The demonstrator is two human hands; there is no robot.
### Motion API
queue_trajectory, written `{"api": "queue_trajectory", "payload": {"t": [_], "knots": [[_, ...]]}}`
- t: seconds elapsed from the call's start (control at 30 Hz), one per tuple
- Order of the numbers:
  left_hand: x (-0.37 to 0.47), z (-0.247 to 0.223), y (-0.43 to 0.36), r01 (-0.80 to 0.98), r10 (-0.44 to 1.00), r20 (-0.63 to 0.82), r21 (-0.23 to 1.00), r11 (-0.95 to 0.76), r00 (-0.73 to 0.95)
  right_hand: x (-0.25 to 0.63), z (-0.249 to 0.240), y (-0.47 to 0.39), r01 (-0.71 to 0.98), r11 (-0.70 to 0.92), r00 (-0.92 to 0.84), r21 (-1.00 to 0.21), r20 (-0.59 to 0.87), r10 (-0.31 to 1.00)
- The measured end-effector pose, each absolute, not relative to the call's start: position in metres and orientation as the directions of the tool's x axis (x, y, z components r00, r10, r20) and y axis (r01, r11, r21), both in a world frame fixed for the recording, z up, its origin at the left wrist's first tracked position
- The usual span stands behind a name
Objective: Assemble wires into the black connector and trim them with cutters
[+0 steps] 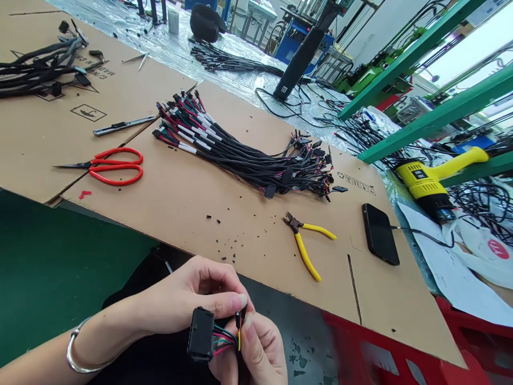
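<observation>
Close to my lap, in front of the table edge, both hands meet over a wire harness. Its black rectangular connector [201, 334] hangs at the left of my fingers, with green, red and black wires [225, 337] running from it. My left hand [196, 294] pinches a small black piece at the wire ends between thumb and forefinger. Just below, my right hand [256, 347] grips the harness, its thumb against a yellow wire [239, 339] and a black-sleeved tip [238, 319]. The rest of the cable is hidden behind my right fingers.
On the cardboard-covered table [192, 214] lie red-handled scissors [116, 166], a utility knife [124, 125], a harness bundle [240, 155], yellow-handled cutters [306, 240] and a phone [380, 233]. Black scraps are scattered near the edge. A yellow heat gun [427, 184] rests at the right, near green posts [436, 128].
</observation>
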State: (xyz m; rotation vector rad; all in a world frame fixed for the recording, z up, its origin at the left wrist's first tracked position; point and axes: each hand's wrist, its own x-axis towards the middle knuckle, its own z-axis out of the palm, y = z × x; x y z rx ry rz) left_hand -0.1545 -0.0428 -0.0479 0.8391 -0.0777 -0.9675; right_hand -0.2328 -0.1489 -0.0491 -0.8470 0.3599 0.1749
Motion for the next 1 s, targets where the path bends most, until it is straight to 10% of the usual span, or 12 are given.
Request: {"api": "queue_trajectory", "payload": {"t": [0.17, 0.83, 1.0], "knots": [[-0.156, -0.049, -0.042, 0.676, -0.754, -0.259, 0.667, 0.312, 0.603, -0.239, -0.063, -0.150, -0.293, 0.530, 0.906, -0.795, -0.408, -0.112], [-0.158, -0.049, -0.043, 0.616, -0.751, -0.177, 0.702, 0.357, 0.637, -0.234, -0.060, -0.158, -0.345, 0.686, 0.937, -0.641, -0.277, 0.212], [-0.162, -0.054, -0.046, 0.685, -0.706, -0.298, 0.637, 0.354, 0.642, -0.232, -0.040, -0.151, -0.354, 0.571, 0.863, -0.741, -0.494, -0.107]]}}
